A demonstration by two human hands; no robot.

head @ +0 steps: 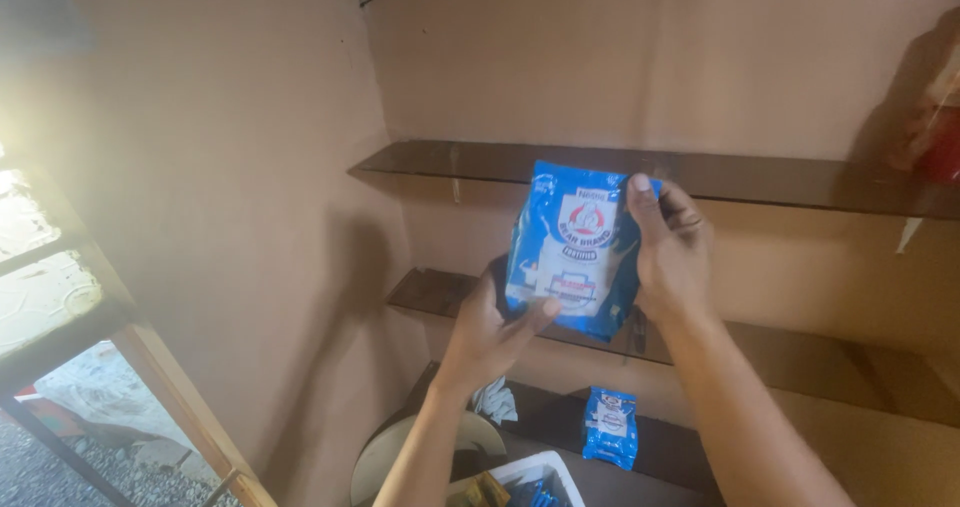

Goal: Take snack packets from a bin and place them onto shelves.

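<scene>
2 hands, left hand [495, 332], right hand [670, 252], clamped on blue pouch [572, 252], dark shelves [800, 179] behind, smaller pouch [611, 425] below

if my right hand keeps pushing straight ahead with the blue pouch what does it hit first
Probably the back wall between the upper shelf and middle shelf. The right hand and left hand hold the blue pouch facing that gap; depth is unclear.

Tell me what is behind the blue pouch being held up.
Behind the blue pouch, held by the left hand and right hand, run two dark wall shelves. The shelf stretches directly behind it are covered.
</scene>
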